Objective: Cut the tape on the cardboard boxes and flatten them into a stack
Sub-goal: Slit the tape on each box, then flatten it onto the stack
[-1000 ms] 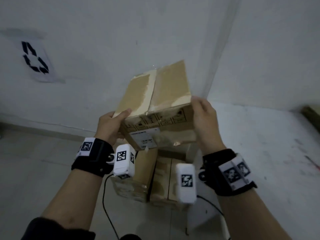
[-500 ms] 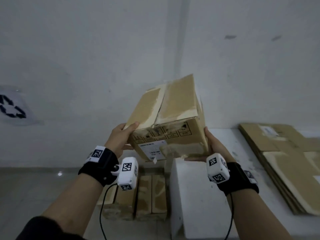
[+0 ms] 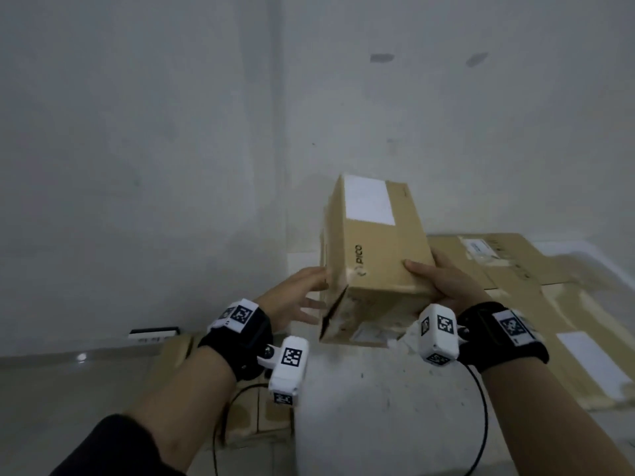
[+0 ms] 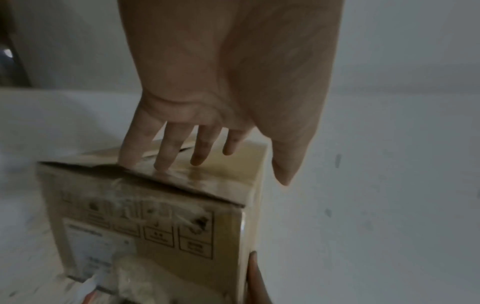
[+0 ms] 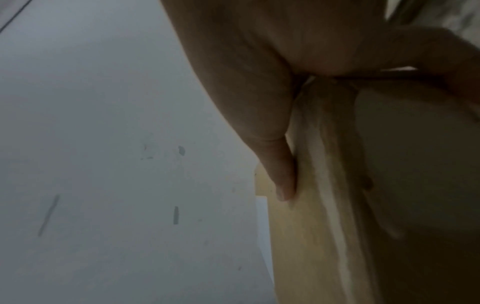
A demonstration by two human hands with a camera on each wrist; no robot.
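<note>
I hold a brown cardboard box [image 3: 374, 262] in the air, tilted, with its white-labelled, printed side facing up. My right hand [image 3: 443, 283] grips its near right corner, thumb on top and fingers underneath. Straight, spread fingers of my left hand [image 3: 299, 297] touch the box's left side. In the left wrist view the left fingers [image 4: 182, 148] rest on the taped, creased face of the box [image 4: 155, 216]. The right wrist view has my right thumb [image 5: 283, 174] pressed along a taped edge of the box [image 5: 324, 216].
A white ledge [image 3: 378, 413] lies under the box. Flattened cardboard sheets [image 3: 515, 269] are stacked on it to the right. More taped boxes [image 3: 247, 417] stand on the floor at lower left. The grey wall [image 3: 171, 166] is close ahead.
The box has been carried right over the ledge and rolled, so its labelled side now faces up. My left hand went from gripping the corner to touching with straight fingers.
</note>
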